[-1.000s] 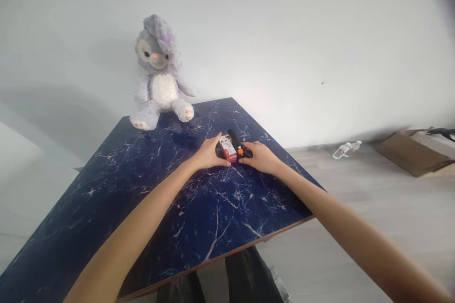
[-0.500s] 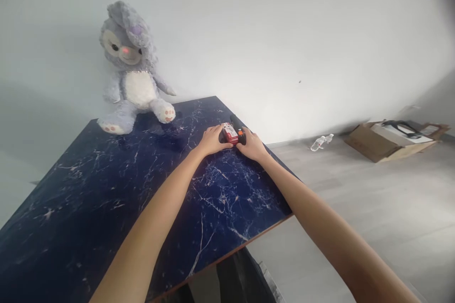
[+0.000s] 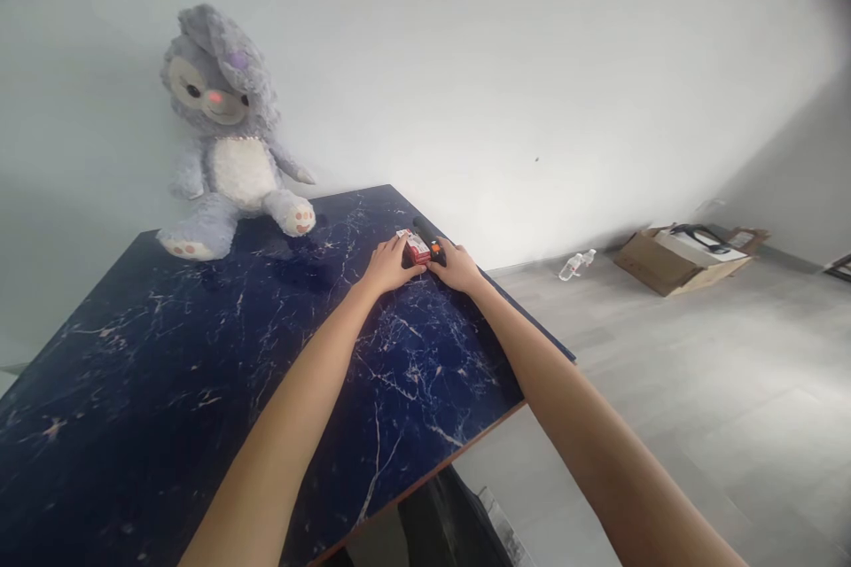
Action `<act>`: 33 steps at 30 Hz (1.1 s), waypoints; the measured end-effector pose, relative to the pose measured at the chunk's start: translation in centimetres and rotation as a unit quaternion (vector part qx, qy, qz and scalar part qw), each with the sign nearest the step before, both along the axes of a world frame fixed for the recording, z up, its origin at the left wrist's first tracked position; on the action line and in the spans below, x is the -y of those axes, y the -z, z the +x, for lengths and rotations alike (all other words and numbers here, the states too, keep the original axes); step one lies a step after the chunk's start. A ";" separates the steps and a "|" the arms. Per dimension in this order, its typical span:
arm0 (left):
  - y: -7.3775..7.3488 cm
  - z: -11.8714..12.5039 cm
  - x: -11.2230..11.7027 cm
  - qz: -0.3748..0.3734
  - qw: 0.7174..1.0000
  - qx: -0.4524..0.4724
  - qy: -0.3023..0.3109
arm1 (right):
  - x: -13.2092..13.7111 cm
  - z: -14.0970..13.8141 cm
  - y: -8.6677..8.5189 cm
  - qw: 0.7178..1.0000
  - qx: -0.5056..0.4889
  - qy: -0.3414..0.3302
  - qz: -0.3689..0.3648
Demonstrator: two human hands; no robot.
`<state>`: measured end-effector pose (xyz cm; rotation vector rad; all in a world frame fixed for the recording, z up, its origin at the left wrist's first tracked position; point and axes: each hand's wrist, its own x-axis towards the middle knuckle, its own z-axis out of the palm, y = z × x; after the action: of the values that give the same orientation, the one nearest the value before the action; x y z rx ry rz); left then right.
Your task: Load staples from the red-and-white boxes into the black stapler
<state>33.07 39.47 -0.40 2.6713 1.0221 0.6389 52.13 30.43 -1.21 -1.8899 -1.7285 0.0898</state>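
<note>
A small red-and-white box point(image 3: 417, 252) lies near the far right edge of the dark blue marbled table point(image 3: 266, 319). My left hand point(image 3: 391, 267) is closed around its left side, with the thumb at the near end. Right beside the box is a black, rod-shaped object with an orange part, which looks like a flashlight point(image 3: 424, 231). My right hand point(image 3: 458, 267) is closed on its near end from the right. Box and flashlight lie side by side, close together. My fingers partly hide both.
A grey plush toy point(image 3: 240, 173) sits at the table's back left, against the white wall point(image 3: 465, 62). On the floor to the right are clear plastic bottles point(image 3: 575, 265) and an opened cardboard box point(image 3: 655, 264) with a black strap-like item on top.
The camera view has turned slightly right, so the toy, table and floor items appear further left. Both hands stay at the box and flashlight, with little visible movement.
</note>
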 end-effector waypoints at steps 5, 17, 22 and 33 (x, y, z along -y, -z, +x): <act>-0.3 -0.1 0.4 -0.009 1.000 0.011 -0.005 | -0.2 0.2 0.1 1.000 -0.012 0.001 0.005; -0.5 -0.6 1.0 0.022 0.997 0.058 -0.053 | 0.0 0.1 -0.3 0.993 -0.109 0.007 0.042; -0.8 -6.0 2.7 0.088 0.985 0.102 -0.110 | 1.5 0.8 -1.3 0.957 -0.213 0.156 0.117; -1.3 -29.1 7.6 0.171 0.914 0.017 -0.366 | 3.2 -16.1 -2.6 0.960 0.031 -0.220 0.168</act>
<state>3.98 31.89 0.88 2.4619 2.0984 1.0714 36.08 27.22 1.40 -1.2588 -2.0320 -0.0913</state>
